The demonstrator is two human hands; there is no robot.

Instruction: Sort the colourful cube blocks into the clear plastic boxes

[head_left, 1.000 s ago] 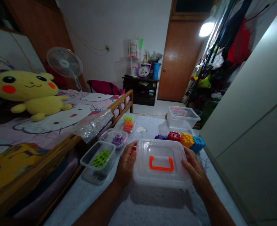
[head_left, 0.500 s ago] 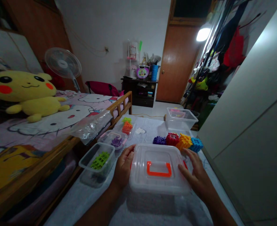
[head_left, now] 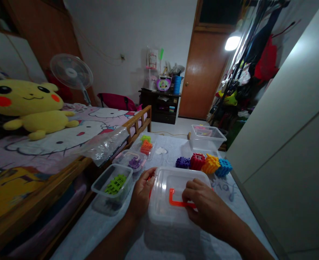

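Note:
A clear plastic storage box (head_left: 162, 213) with a closed lid sits in front of me. My left hand (head_left: 141, 193) grips its left side, fingers curled by a red latch. On the lid, my right hand (head_left: 204, 202) has its fingers closed around the orange handle (head_left: 177, 203) and covers the handle's right end. Behind the box stand toy block shapes in a row: purple (head_left: 183, 162), red (head_left: 197, 161), yellow (head_left: 211, 163) and blue (head_left: 223, 167).
To the left are an open clear container (head_left: 97, 186) with green pieces (head_left: 116, 184), a tub (head_left: 118, 156) with purple pieces and a tray with orange blocks (head_left: 146, 147). A wooden bed rail (head_left: 94, 166) borders the left. A clear bin (head_left: 207, 142) stands at the back right.
My right hand has left the box's right side, moved left over the lid and closed on the orange handle. My left hand has stayed at the left side.

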